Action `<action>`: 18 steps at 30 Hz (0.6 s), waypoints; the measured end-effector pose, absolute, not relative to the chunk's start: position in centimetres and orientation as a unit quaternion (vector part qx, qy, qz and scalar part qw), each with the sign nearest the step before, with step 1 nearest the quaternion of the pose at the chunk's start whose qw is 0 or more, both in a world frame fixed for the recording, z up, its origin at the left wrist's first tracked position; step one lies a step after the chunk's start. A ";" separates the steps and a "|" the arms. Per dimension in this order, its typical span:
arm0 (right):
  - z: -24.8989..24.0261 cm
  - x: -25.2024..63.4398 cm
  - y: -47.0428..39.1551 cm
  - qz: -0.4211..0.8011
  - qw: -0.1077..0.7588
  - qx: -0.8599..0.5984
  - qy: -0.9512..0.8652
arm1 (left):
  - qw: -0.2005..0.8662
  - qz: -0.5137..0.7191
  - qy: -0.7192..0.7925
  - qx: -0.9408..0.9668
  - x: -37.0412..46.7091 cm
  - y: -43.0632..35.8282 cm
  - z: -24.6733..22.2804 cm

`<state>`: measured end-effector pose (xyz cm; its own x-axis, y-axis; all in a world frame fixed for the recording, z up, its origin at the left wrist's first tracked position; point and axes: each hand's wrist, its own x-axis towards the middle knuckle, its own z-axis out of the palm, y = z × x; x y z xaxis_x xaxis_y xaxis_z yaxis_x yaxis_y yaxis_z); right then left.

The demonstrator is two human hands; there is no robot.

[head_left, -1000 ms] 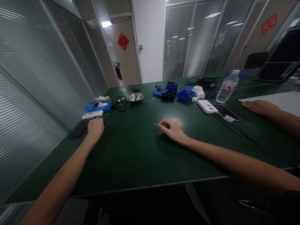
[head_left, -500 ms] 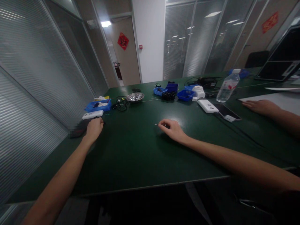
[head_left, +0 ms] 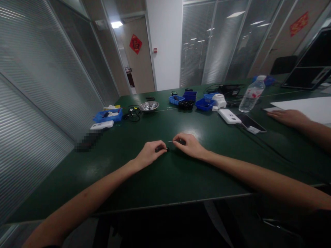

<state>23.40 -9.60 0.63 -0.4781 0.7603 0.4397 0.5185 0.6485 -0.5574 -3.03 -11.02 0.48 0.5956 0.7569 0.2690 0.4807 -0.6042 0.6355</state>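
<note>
Black and probably hard plastic, the small piece [head_left: 168, 149] sits at the fingertips of the left hand [head_left: 149, 154] in the head view, the only view I have. I judge it very light and stiff, easy to fumble because so little of it shows; I would pinch it by its sides, leaving its far end uncovered. Its exact shape is too small for me to tell.

Just beside it, a thin pale rod [head_left: 170, 141] juts leftward from the right hand [head_left: 191, 145]. It looks straight and rigid, next to weightless, perhaps slick and apt to twist or bend, so I favour a close grip near its right-hand end, with the tip free. The rod and the piece look apart, though the depth is hard for me to read.

Both hands grasp with thumb and forefinger tips, the fingers curled, low over the middle of the green worktop [head_left: 144, 186]. The left forearm [head_left: 98, 193] slants up from the lower left corner; the right forearm [head_left: 253, 172] stretches in from the right edge. I see the hands facing each other, near but not touching.
</note>
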 end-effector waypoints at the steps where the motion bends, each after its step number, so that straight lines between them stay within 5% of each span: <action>1: 0.6 23.4 -9.6 0.177 0.341 -0.380 -0.841 | 0.267 0.277 0.365 0.848 -2.9 -11.2 0.4; 18: 0.4 23.4 -10.2 0.119 0.269 -0.354 -0.888 | 0.230 0.292 0.420 0.828 -4.1 -10.7 -0.2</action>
<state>23.41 -10.16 0.37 -0.6040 0.6926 0.3944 0.5647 0.7211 -0.4014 -4.10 -10.74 -0.24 0.4758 0.8303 0.2902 0.5614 -0.5406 0.6266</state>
